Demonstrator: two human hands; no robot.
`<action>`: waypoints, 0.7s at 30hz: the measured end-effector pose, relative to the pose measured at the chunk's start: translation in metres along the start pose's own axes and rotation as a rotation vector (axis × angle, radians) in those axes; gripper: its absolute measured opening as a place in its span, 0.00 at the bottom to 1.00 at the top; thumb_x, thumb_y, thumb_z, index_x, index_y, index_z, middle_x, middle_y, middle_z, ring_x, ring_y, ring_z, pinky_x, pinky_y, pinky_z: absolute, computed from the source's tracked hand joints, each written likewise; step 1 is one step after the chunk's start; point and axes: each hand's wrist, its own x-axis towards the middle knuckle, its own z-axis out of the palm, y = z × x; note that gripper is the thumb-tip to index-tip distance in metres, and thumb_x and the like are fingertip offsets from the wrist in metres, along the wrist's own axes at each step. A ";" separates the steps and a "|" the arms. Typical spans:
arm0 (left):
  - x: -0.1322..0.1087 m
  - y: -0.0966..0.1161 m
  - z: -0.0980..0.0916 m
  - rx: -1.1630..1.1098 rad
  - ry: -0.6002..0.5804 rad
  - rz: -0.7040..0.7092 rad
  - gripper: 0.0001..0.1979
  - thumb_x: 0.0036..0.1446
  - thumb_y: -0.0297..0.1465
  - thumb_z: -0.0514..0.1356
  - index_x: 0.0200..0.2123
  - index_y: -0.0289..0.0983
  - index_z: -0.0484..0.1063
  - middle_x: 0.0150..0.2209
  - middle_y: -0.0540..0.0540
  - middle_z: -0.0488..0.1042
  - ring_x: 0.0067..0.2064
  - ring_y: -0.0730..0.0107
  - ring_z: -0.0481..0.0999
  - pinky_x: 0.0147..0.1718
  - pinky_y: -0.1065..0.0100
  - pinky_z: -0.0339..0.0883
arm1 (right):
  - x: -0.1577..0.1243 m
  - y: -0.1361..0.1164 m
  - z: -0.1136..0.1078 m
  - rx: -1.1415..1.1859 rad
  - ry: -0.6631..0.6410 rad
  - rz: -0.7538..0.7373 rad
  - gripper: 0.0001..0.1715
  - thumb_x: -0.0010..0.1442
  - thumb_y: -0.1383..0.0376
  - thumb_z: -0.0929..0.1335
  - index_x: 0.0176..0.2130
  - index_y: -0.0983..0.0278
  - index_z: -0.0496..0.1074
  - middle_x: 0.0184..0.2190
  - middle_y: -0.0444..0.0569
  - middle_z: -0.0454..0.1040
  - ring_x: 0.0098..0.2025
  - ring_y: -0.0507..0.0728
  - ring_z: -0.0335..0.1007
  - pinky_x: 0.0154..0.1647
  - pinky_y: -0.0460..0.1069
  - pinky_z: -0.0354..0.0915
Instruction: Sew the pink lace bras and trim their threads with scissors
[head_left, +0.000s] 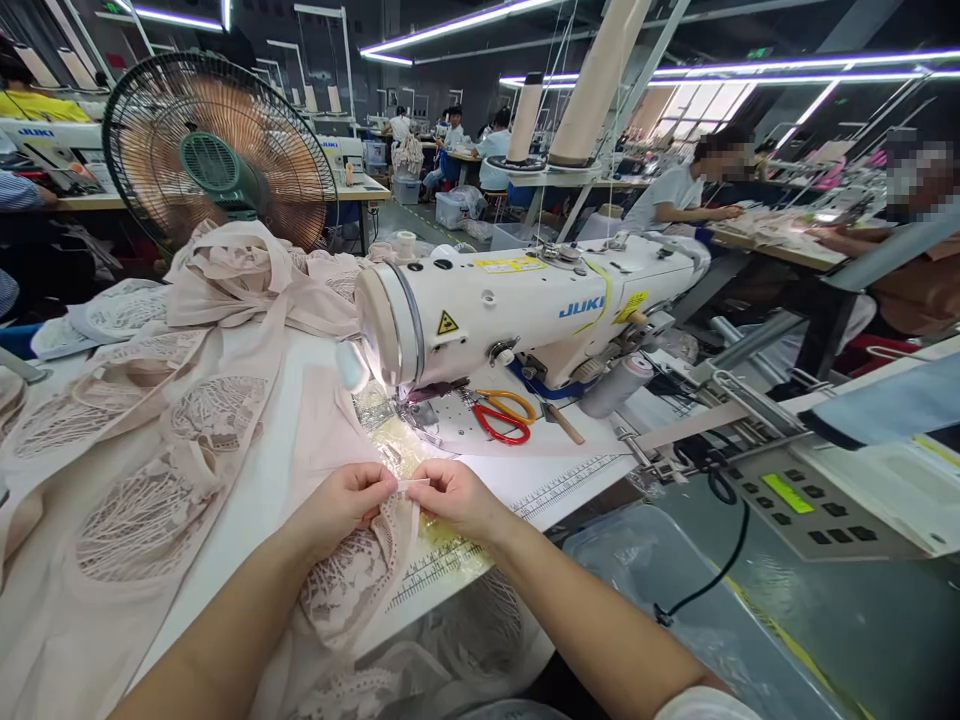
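Lace garment piece [346,585] lies on the white table [570,482] in front of the sewing machine [525,310], its lower part hanging over the near edge, beside a heap of similar pink pieces [187,420] on the left. Both the left hand [345,505] and the right hand [457,498] are closed in a pinch on a narrow strip [411,484] at the piece's top edge. Scissors [501,412] lie just behind the hands.

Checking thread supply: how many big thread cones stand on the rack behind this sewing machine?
2. A shorter cone on the left and a taller cone right of it, cut off by the frame's top. Others may be hidden.
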 end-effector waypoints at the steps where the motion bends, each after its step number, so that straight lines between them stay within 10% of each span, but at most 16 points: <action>1: 0.000 0.001 0.000 0.001 0.000 -0.001 0.19 0.44 0.45 0.64 0.23 0.35 0.65 0.17 0.59 0.52 0.19 0.82 0.46 0.19 0.73 0.39 | 0.000 0.000 0.000 0.000 -0.001 0.000 0.16 0.50 0.56 0.69 0.24 0.65 0.65 0.15 0.38 0.61 0.18 0.47 0.52 0.19 0.43 0.49; 21: -0.002 0.002 0.006 0.033 0.083 0.013 0.20 0.41 0.45 0.66 0.23 0.35 0.66 0.17 0.58 0.55 0.19 0.82 0.48 0.18 0.74 0.40 | 0.002 0.000 0.003 -0.056 0.081 0.008 0.13 0.52 0.58 0.66 0.25 0.65 0.66 0.15 0.38 0.61 0.18 0.48 0.53 0.19 0.44 0.50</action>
